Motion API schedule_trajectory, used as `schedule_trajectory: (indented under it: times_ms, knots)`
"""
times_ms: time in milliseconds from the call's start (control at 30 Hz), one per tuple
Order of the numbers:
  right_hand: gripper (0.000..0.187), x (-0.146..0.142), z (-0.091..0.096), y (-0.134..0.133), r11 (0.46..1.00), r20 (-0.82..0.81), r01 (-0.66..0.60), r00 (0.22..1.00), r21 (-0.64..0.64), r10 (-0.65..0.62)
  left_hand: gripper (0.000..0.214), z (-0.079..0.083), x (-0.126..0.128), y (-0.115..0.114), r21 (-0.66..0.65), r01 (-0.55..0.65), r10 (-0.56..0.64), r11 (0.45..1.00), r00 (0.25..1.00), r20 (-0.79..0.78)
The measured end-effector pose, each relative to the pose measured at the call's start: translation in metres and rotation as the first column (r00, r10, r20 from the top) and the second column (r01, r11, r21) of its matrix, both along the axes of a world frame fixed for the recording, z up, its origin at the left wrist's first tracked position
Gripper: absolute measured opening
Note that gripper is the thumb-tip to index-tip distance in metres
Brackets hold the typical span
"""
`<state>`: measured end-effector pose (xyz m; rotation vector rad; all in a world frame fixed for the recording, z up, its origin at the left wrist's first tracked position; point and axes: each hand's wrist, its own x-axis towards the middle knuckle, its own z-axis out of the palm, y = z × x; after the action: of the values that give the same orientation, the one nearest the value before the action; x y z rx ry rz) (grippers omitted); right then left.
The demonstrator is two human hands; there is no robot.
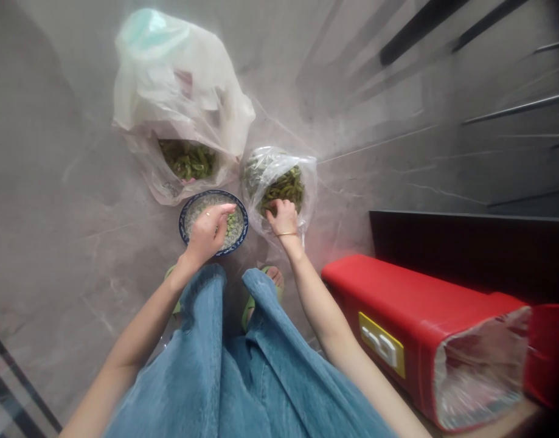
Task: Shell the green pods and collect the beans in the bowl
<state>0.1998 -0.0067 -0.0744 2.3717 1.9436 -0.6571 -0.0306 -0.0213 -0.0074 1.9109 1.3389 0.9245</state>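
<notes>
My left hand is over a blue-rimmed bowl on the floor, its fingers curled together; whatever they may hold is hidden. Small green beans lie in the bowl, partly covered by the hand. To the right, my right hand reaches into a clear plastic bag and its bent fingers close on green bean pods. The fingertips are out of sight among the pods. A larger white plastic bag stands behind the bowl, its mouth towards me, with green pods or husks inside.
A red bin with a clear liner stands at the right, its mouth facing the lower right. Behind it runs a dark panel. My feet in green slippers are just below the bowl and bag. Dark legs rise at the upper right.
</notes>
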Motion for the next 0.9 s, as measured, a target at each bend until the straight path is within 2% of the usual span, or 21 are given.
schedule_trajectory:
  times_ms: [100,200,267,367,467,567,633,700,767,833,900]
  knots:
    - [0.015,0.004,-0.001,-0.001,0.997,-0.106,0.060,0.993,0.058,-0.053,0.026,0.001,-0.002,-0.002,-0.013,-0.015,0.015,1.000,1.000,-0.013]
    - [0.016,0.016,0.000,-0.001,0.976,-0.326,0.204,0.930,0.074,-0.170,0.026,-0.001,-0.002,-0.003,-0.014,-0.018,0.018,1.000,1.000,-0.007]
    - [0.020,0.023,0.004,-0.001,0.947,-0.472,0.318,0.842,0.043,-0.261,0.027,-0.002,-0.001,-0.003,-0.017,-0.010,0.010,1.000,1.000,0.004]
    - [0.029,0.022,0.020,-0.003,0.898,-0.667,0.433,0.646,-0.082,-0.372,0.028,-0.004,0.002,-0.002,-0.028,0.018,-0.018,0.999,1.000,-0.001]
    - [0.034,0.004,0.044,-0.006,0.897,-0.800,0.367,0.445,-0.248,-0.403,0.032,-0.002,0.007,-0.002,-0.089,0.069,-0.073,0.994,0.997,-0.036]
    - [0.034,-0.021,0.066,-0.010,0.909,-0.859,0.222,0.310,-0.352,-0.408,0.036,0.003,0.013,-0.005,-0.201,0.154,-0.158,0.967,0.987,-0.004]
    - [0.036,-0.037,0.074,-0.011,0.912,-0.885,0.178,0.232,-0.369,-0.404,0.037,0.004,0.015,-0.008,-0.240,0.183,-0.173,0.953,0.983,0.062]
    - [0.041,-0.051,0.078,-0.012,0.896,-0.886,0.175,0.161,-0.407,-0.434,0.037,0.004,0.013,-0.010,-0.190,0.147,-0.135,0.971,0.988,0.074]
    - [0.044,-0.062,0.078,-0.014,0.856,-0.851,0.152,0.121,-0.493,-0.512,0.036,0.001,0.009,-0.011,-0.062,0.114,-0.115,0.991,0.993,-0.005]
    - [0.051,-0.073,0.076,-0.017,0.806,-0.799,0.114,0.111,-0.581,-0.591,0.036,-0.003,0.003,-0.011,0.054,0.147,-0.139,0.988,0.982,-0.131]
    - [0.057,-0.083,0.075,-0.022,0.759,-0.754,0.104,0.092,-0.642,-0.650,0.035,-0.008,-0.001,-0.013,0.099,0.189,-0.164,0.977,0.962,-0.219]
